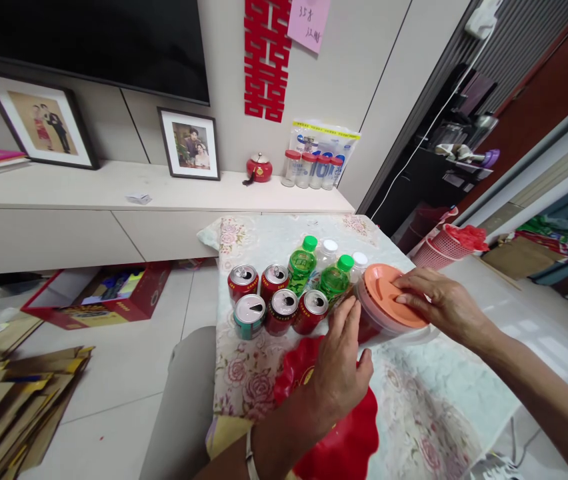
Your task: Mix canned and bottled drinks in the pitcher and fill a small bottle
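Fingers of the left hand are held together and pressed flat against the near side of a jar with an orange lid; nothing is clasped by them. Fingers of the right hand are spread slightly and laid on top of the lid, at its right edge. The jar is seen tilted toward the camera, on the table with the floral cloth, between the 2 hands.

Places noted relative to the jar, left to right:
- Far left, on the floor: flattened cardboard, and further back a red box.
- Left, on the cloth: 5 opened cans, 1 teal can at the front left corner and 4 red cans packed with it in 2 rows.
- Just left and behind: 2 green-capped bottles, touching the cans; 2 white-capped clear bottles behind these.
- Below left, under the left wrist: a red scalloped tray, partly covered by the arm.
- Well behind, on the low cabinet: 2 framed photos, a red pot, and red-lidded jars.
- Right and behind, on the floor: pink baskets.
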{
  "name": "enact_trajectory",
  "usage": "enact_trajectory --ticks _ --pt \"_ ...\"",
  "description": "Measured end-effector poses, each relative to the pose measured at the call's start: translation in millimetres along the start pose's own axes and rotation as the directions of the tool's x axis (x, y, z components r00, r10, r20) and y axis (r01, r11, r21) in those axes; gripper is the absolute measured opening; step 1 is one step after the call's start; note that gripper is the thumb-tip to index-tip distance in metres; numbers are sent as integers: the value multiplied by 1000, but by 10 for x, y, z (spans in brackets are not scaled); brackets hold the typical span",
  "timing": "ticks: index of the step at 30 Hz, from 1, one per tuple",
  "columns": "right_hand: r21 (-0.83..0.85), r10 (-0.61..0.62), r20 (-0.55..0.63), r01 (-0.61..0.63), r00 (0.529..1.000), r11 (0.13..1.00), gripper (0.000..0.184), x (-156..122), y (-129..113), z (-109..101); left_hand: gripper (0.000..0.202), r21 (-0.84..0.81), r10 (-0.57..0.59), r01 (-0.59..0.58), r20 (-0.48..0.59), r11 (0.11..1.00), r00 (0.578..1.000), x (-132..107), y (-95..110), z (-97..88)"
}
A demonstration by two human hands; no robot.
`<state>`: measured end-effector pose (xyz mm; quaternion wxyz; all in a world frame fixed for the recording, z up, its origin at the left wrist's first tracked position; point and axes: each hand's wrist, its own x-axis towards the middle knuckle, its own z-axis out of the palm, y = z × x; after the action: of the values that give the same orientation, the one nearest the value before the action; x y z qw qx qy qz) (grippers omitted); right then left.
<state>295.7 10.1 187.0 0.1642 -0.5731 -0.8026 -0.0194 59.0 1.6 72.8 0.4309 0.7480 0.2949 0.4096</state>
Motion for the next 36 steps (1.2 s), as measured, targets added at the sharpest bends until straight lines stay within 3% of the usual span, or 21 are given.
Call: enact_trajectory --ticks 8,16,22,26,29,36 --pt "-99 66 -44 -70 997 993 47 -68 -63 70 85 49 -31 31 15 998 999 -22 73 22" --pt "-221 200 -81 -214 976 952 29 -105 -192 121 87 52 -11 10 5 999 1000 -21 80 31" --pt "-244 253 -138 -280 958 928 29 -136 -244 156 92 19 -14 14 -24 1000 1000 -59 93 77" --pt "-170 211 -171 -240 962 956 38 -225 -215 170 82 -66 18 -23 -87 998 996 -23 45 96" --pt "-58 140 -184 -153 973 987 35 -293 -148 155 74 -128 -18 3 -116 992 993 65 -6 101" --pt "48 50 -143 -44 988 998 21 -379 97 89 93 -99 -78 84 59 992 995 279 -27 107"
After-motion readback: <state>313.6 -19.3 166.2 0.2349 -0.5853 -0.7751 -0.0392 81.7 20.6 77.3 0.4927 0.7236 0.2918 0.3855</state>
